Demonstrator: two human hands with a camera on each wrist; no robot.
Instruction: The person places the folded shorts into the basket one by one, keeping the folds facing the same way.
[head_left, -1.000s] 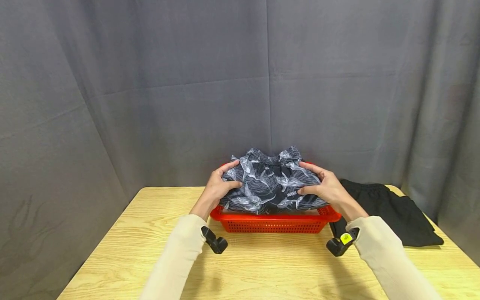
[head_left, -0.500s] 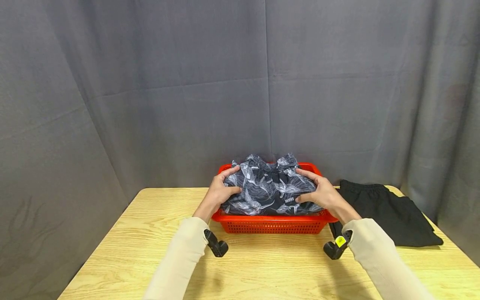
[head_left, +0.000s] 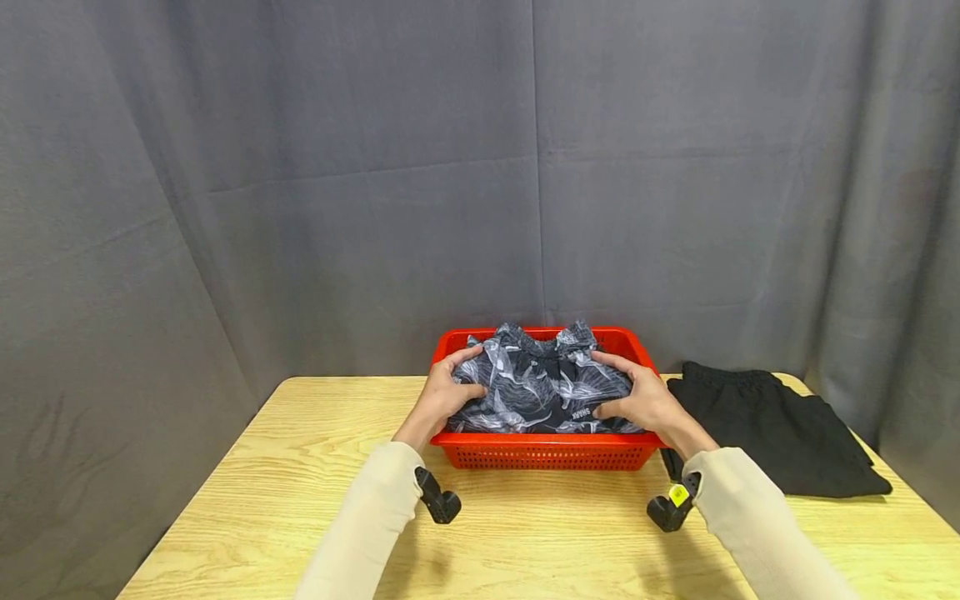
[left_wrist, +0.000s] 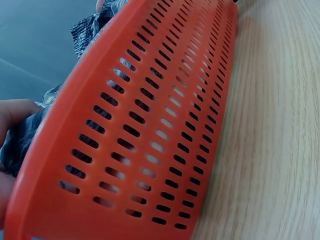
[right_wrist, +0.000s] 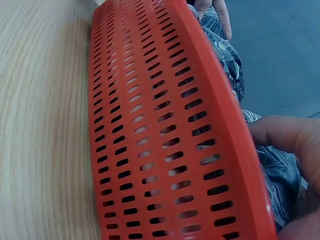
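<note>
Even, soft light from above; faint shadows under the sleeves on the worktop. Head view sharp. Wrist views bend at the edges, the red basket slightly blurred close up.

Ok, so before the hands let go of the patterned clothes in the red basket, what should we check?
1. Patterned garment inside the red basket: ok.
2. Basket flat on the wooden table: ok.
3. Left hand grips the garment's left side: ok.
4. Right hand grips its right side: ok.
5. Fabric below the rim all round: cannot tell, the back edge bunches up.
6. Black garment lying apart, right of the basket: ok.
</note>
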